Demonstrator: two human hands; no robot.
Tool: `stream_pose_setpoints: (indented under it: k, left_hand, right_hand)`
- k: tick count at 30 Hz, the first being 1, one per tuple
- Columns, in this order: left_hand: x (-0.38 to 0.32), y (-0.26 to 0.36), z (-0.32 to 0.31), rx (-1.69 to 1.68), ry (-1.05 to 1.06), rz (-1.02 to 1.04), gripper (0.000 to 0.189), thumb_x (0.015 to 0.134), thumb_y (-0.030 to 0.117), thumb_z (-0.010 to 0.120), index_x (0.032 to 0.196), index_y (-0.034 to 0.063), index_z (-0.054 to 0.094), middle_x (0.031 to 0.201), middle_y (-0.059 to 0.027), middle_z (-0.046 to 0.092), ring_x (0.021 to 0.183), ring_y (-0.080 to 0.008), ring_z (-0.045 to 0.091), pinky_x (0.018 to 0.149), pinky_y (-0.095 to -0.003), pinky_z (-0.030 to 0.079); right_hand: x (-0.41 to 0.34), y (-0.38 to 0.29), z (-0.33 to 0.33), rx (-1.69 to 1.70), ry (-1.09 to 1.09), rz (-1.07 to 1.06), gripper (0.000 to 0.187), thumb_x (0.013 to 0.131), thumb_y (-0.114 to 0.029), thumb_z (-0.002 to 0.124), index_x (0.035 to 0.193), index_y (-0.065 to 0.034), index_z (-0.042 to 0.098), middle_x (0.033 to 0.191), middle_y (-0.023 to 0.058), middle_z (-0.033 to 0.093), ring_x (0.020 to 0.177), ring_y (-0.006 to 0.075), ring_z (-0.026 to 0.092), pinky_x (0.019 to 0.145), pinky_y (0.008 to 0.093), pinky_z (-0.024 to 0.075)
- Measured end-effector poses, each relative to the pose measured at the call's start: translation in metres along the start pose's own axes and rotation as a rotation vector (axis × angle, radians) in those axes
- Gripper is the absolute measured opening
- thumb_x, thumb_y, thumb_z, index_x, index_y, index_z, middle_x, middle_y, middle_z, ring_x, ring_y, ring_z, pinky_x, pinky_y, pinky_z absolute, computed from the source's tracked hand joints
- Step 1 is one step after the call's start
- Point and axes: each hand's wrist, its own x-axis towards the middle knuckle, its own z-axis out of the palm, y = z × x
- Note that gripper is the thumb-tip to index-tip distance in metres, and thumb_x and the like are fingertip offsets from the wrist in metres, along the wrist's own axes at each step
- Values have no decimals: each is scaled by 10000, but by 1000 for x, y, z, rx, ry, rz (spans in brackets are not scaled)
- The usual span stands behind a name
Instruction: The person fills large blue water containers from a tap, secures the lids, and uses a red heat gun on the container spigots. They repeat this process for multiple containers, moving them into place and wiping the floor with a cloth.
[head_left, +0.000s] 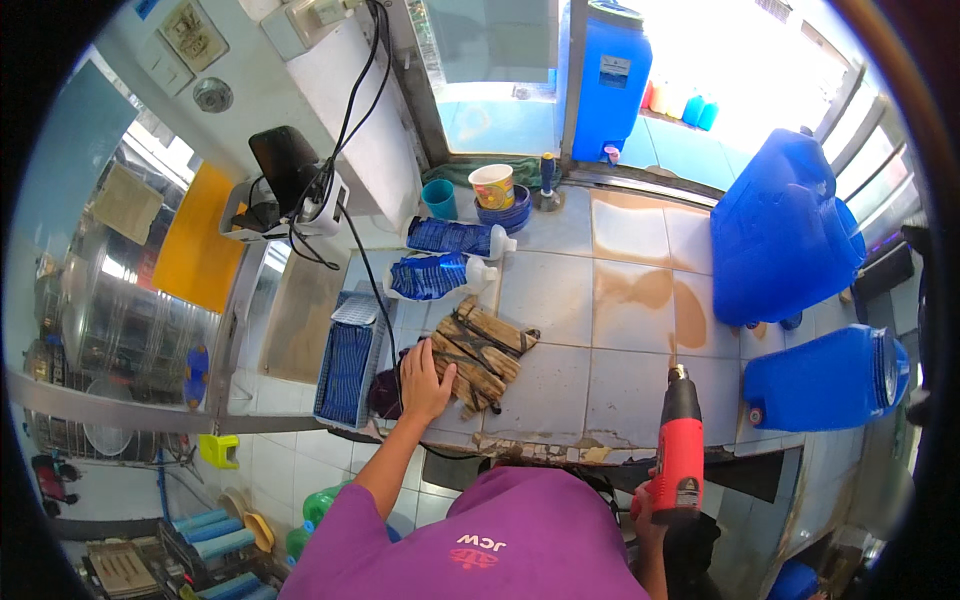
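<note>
My left hand (425, 382) lies with its fingers spread on the left edge of a bundle of wooden slats (480, 349) with dark straps, on the tiled counter. A dark purple cloth (385, 394) shows beside the wrist. At the right, my right hand (643, 504) grips a red heat gun (681, 450) by its handle; its nozzle points away from me over the counter's front edge. Most of the right hand is hidden behind the tool. Left of my left hand stands a blue-grey plastic basket (321, 397) holding blue labels.
Two bottles with crumpled blue wraps (450, 237) (429, 276) lie behind the bundle. A teal cup (439, 199), a paper cup (492, 187) and a screwdriver (548, 176) stand at the back. Blue water containers (780, 232) (814, 381) are at right. A black cable (369, 289) hangs across the left.
</note>
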Motion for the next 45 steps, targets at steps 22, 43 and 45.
stream_pose_setpoints:
  k: [22,43,45]
  left_hand:
    - [197,-4,-22,19,242,237,276,882,323,784,1050,107,815,965,-104,673,975,-329,609,879,-442,475]
    - [72,146,33,-859,577,-91,338,941,94,785,1258,-12,735,798,62,553,717,-61,477,654,-244,423]
    - [38,205,64,-1140,466,-183,291,926,54,799,1182,-63,725,871,31,663,734,-38,530,650,-213,444]
  right_hand:
    - [-32,-39,-11,422,103,360,393,973,-46,561,1361,7,521,698,-3,496,553,103,457,536,264,396]
    - [-43,14,-92,409,291,402,437,899,-26,628,1333,-9,572,870,42,614,617,131,530,561,301,447]
    - [-55,29,-107,249,340,306,384,890,-15,634,1274,-12,610,896,63,640,666,173,579,615,334,484]
